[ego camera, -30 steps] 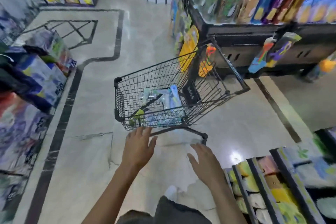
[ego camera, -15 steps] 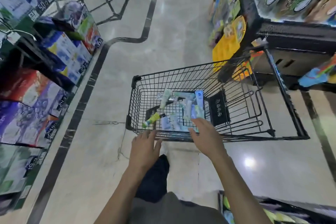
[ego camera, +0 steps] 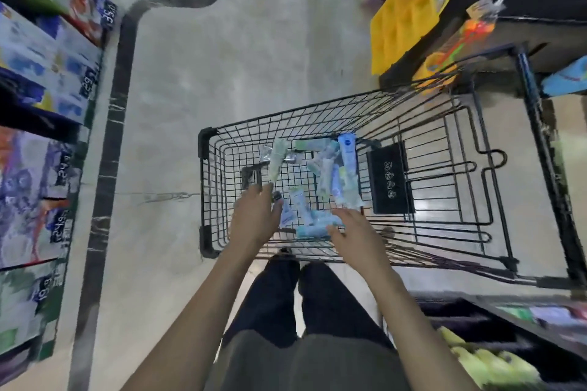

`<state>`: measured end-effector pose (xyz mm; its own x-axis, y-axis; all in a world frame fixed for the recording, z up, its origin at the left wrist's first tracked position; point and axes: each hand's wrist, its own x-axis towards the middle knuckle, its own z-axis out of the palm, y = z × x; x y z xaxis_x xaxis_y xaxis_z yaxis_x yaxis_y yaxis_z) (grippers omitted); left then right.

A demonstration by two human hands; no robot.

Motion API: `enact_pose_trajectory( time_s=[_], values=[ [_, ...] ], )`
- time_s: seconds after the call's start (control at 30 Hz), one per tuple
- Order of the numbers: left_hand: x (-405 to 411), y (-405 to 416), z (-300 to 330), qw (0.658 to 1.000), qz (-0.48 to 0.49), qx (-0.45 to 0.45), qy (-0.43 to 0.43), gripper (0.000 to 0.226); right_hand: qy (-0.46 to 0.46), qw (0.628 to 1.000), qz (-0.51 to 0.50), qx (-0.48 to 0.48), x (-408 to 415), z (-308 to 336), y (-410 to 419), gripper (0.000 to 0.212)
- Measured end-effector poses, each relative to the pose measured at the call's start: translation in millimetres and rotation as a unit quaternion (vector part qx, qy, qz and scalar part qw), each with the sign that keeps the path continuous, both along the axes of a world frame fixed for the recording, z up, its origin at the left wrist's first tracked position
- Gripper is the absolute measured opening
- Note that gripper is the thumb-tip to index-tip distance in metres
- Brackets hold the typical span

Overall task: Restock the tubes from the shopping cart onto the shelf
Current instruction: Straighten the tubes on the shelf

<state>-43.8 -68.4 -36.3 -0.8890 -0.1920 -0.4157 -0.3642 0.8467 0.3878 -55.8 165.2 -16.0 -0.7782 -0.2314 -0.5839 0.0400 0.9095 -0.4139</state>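
A shop aisle: wire shopping cart, price-tagged stocked shelves on both sides.

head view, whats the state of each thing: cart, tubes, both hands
shopping cart: standing on the floor, holding tubes
tubes: lying loose in the cart basket, none lifted
left hand: open, reaching into the cart, holding nothing
right hand: open, over the nearest tubes, holding nothing

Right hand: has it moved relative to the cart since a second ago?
Yes. The right hand went from short of the cart, over its near rim, to above the tubes inside.
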Motion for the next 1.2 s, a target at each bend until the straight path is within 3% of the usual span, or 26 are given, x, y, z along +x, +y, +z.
enact_pose_trajectory(
  time_s=[0.2,0.47,0.7,0.83,1.0,1.2],
  values=[
    [-60.8,6.4,-79.3,0.996,0.054,0.035,-0.057,0.048,-0.04,0.998,-0.057,0.013,-63.5,-80.3,-14.5,0.045],
    [-124.6,11.7,-221.9,0.986,0.126,0.052,-0.101,0.054,-0.071,0.982,-0.171,0.027,-134.4,-233.4,-23.8,0.039],
    [-147.0,13.7,-305.8,0.973,0.208,0.019,-0.099,0.07,-0.066,0.965,-0.254,0.021,-161.7,-337.1,-29.7,0.052],
    [-150.5,11.6,-328.1,0.973,0.219,-0.002,-0.073,0.071,-0.02,0.969,-0.242,0.048,-166.5,-365.0,-38.5,0.051],
    [-150.9,9.2,-336.0,0.976,0.216,0.006,-0.03,0.051,-0.005,0.976,-0.206,0.074,-176.0,-380.4,-50.9,0.057],
    [-136.9,8.6,-317.8,0.957,0.254,0.135,-0.033,0.046,-0.031,0.963,-0.266,0.012,-164.6,-359.4,-36.3,0.034]
  ],
)
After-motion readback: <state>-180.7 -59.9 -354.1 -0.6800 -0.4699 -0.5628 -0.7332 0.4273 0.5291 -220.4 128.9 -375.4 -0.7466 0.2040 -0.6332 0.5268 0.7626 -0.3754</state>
